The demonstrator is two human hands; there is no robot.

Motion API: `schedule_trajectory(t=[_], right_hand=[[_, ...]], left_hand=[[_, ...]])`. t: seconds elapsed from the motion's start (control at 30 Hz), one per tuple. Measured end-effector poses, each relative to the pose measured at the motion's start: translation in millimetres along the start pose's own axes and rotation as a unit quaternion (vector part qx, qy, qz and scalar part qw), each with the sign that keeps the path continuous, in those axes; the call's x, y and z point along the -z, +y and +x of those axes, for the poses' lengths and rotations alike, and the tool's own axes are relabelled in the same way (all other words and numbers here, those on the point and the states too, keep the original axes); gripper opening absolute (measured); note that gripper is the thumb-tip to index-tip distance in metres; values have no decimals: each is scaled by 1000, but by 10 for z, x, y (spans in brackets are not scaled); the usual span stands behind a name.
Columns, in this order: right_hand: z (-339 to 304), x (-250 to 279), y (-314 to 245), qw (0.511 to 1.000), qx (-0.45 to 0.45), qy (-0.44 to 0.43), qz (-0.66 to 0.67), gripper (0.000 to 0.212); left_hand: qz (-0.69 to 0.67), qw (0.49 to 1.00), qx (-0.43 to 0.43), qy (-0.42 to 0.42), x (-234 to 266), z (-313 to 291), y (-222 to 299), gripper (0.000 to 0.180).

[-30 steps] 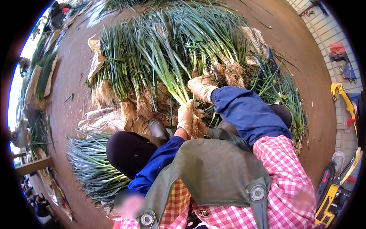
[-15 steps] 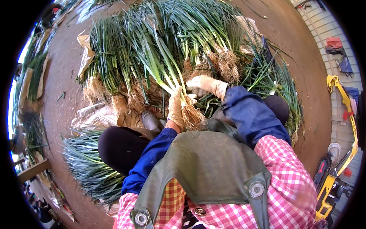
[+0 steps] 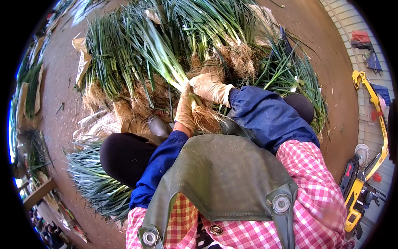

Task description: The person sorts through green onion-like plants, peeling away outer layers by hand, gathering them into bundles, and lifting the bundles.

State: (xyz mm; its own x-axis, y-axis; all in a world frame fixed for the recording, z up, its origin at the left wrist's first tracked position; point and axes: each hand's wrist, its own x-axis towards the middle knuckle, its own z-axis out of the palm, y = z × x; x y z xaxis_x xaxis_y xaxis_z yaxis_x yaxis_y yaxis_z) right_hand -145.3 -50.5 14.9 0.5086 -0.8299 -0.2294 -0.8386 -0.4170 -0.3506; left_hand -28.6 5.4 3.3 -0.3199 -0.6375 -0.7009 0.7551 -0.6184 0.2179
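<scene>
My left hand (image 3: 185,110), in a tan work glove, is closed round a few green onions (image 3: 171,71) just above their roots. The shaggy tan roots (image 3: 205,119) hang below it, towards my apron, while the long green leaves point away to the far left. My gloved right hand (image 3: 210,87) touches the same stems right beside the left one, its fingers curled against them. Part of its grip is hidden behind the glove. Beyond both hands lies a big heap of green onions (image 3: 112,62), roots facing me.
More green onions (image 3: 97,178) lie at my left knee, and loose green leaves (image 3: 302,83) are piled to the right. Crumpled sacking (image 3: 101,126) is on the brown floor (image 3: 62,112). A yellow toy-like digger (image 3: 375,162) stands far right, next to a white shoe (image 3: 362,152).
My right hand has come in from the right and curled against the held stems. My left hand has stayed round the green onions. The whole view has shifted slightly.
</scene>
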Motion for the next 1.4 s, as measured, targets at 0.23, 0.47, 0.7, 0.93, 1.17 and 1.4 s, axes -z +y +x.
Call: schedule_trajectory(t=[0.23, 0.47, 0.7, 0.93, 1.17, 1.4], right_hand=[[-296, 44, 77, 998, 51, 8, -23, 20], [-951, 34, 160, 943, 1, -282, -178, 21], [-1033, 312, 924, 980, -113, -56, 155, 25], [-539, 84, 370, 991, 39, -104, 80, 35], [-610, -370, 618, 958, 98, -48, 265, 15], [-724, -258, 569, 903, -208, -285, 246, 25]], left_hand=[[-35, 998, -4, -53, -21, 223, -5, 20], [-25, 990, -86, -112, -142, 175, 150, 30], [-4, 983, -88, -160, -291, 169, 148, 35], [89, 980, -122, -133, -141, 250, 84, 42], [74, 985, -47, -152, -327, 194, -11, 39], [-29, 986, -88, -136, -476, 232, 94, 25]])
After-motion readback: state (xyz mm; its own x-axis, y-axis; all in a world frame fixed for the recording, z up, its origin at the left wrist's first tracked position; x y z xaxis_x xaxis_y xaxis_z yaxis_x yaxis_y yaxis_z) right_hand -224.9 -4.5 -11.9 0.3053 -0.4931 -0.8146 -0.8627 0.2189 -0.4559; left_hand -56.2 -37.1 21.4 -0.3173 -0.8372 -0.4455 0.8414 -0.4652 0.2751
